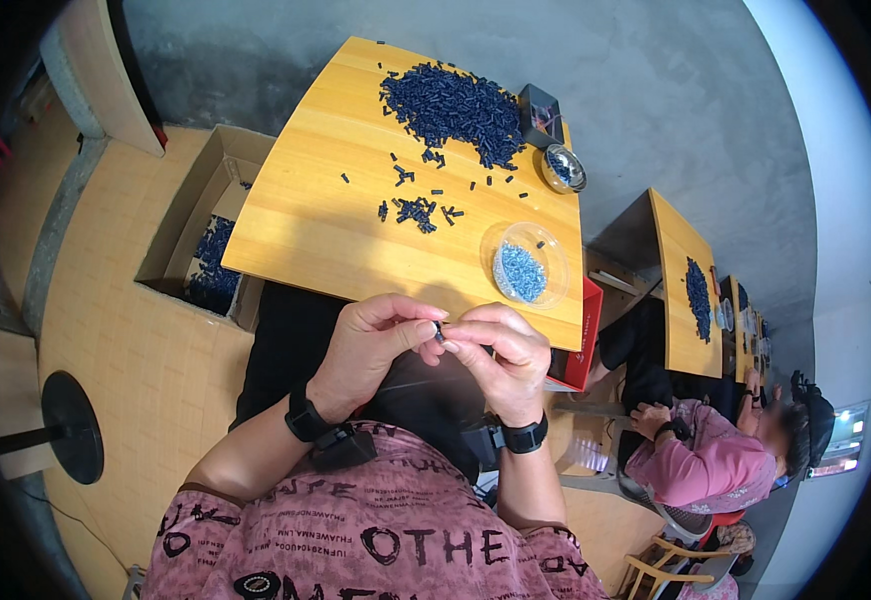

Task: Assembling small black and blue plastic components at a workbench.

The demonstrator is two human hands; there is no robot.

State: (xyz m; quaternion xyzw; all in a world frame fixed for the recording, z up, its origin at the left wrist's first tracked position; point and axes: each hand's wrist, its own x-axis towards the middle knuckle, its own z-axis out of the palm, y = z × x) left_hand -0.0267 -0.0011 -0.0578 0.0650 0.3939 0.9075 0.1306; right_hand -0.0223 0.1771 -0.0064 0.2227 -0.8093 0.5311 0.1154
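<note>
1. We count two hands at the front, raised before the near edge of the counter and meeting fingertip to fingertip.
2. The left hand [368, 340] grips one small dark piece [439, 331] between thumb and fingers; we see this piece in the gap where the two hands meet.
3. The right hand [508, 355] pinches the same piece from the other side, its thumb and forefinger closed in on it.
4. We see two black wristbands [306, 415], one on each wrist.
5. Beyond the hands we find one counter [326, 130]. Near its right edge stands one clear round tub [563, 270] of pale blue bits [523, 272], too many to count.
6. Farther back we see one small cluster [417, 213] of dark pieces, several strays, then one large heap [456, 110], past counting.
7. Beside the heap we count one shiny bowl [564, 168] and one black box [541, 118].
8. On the floor to the left we see one cardboard box [181, 200] with dark pieces inside.
9. Farther right, we see one seated co-worker [701, 450] in pink at a second counter [678, 240] with one dark pile [698, 300].
</note>
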